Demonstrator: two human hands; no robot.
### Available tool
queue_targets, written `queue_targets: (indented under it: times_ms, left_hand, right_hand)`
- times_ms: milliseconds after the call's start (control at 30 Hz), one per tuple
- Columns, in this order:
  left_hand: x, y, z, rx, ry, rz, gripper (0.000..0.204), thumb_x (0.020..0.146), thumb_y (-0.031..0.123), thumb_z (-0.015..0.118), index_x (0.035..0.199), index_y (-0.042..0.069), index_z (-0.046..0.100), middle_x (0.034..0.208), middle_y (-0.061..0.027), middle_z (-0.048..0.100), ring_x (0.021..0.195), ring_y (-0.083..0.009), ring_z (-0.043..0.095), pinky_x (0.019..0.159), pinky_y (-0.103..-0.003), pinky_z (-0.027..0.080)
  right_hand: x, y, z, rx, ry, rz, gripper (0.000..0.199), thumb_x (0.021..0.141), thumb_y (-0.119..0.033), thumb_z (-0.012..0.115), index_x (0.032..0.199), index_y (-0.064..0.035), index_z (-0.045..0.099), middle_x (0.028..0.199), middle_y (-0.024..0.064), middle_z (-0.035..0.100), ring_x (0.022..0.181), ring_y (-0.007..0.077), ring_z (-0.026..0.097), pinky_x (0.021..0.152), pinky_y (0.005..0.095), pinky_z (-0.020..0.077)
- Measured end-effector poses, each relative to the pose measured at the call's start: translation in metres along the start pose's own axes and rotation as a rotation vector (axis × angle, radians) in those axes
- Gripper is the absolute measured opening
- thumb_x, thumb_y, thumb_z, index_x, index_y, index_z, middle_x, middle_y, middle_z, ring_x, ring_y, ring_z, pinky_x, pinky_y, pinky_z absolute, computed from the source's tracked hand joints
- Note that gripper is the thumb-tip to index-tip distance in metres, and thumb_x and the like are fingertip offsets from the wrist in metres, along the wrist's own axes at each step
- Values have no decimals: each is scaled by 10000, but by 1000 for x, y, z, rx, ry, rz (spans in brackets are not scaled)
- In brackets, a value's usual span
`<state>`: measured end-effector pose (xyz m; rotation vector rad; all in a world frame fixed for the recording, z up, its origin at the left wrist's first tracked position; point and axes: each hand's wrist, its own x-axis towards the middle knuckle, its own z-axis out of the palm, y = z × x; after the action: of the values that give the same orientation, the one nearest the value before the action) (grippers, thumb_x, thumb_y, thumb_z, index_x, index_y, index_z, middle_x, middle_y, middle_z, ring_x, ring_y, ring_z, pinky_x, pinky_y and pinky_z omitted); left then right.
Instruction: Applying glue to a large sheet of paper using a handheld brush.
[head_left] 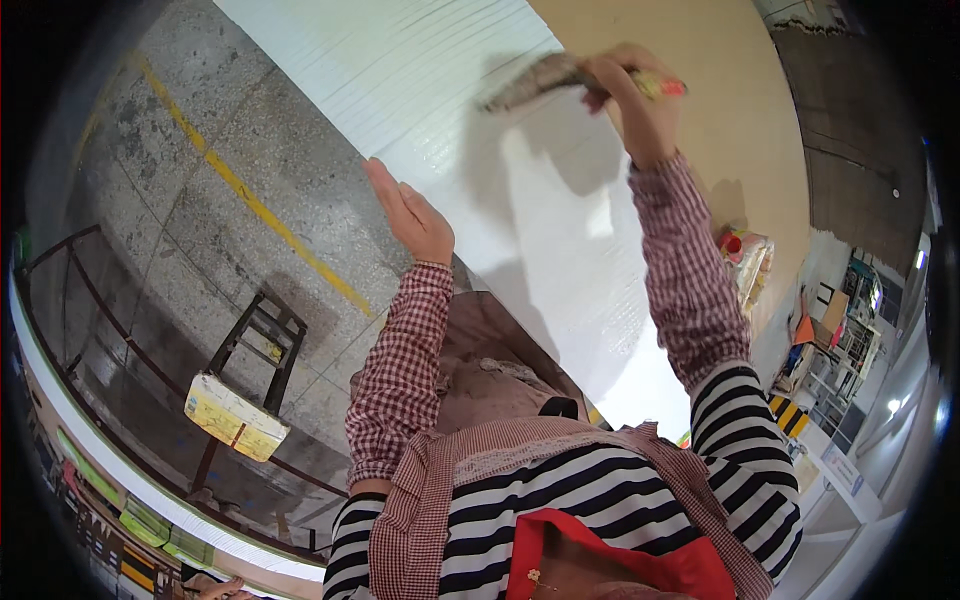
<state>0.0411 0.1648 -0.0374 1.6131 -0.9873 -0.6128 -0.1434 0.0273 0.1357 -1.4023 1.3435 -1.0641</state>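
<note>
A long white panel [400, 70] with fine wavy grain lines runs diagonally beneath my hands, on a tan board [690, 40]. My right hand [635, 100] is closed around a grey-brown brush [535, 84] whose handle end shows yellow and red. Slightly blurred, the brush points left over the panel and casts a shadow on it; whether its tip touches is unclear. My left hand [418, 222] is at the panel's left edge, fingers stretched out and together, holding nothing. I cannot tell if it touches the edge.
A red object [731, 243] and a clear plastic package [752, 268] lie by the tan board's right edge. On the grey floor [240, 120] at left runs a yellow line [245, 195]. A dark frame [265, 345] with a pale yellow box [236, 415] stands lower left.
</note>
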Motion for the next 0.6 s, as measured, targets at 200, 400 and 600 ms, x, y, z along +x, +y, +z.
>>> queue_targets:
  times_ms: [200,400,600]
  left_hand:
    - [-2,-1,2,28,-7,19,515,1023,184,277,1452,-87,187,1533,-234,183,1433,-339,164,1172,-399,136]
    - [0,0,-2,20,27,28,495,1011,147,281,1437,-98,221,1519,-256,203,1425,-374,170,1167,-441,151]
    - [0,0,8,-47,34,26,501,1015,166,275,1436,-100,221,1519,-254,203,1422,-369,186,1167,-432,155]
  right_hand:
    - [-20,26,-29,-17,-34,83,135,831,-73,653,730,1,605,632,50,598,531,91,583,475,230,468]
    - [-43,5,-42,-56,-67,107,133,836,-91,659,742,-10,613,627,35,593,527,86,582,454,217,453]
    - [-71,35,-59,-45,-6,126,137,846,-96,667,765,3,618,674,50,615,551,93,589,480,230,477]
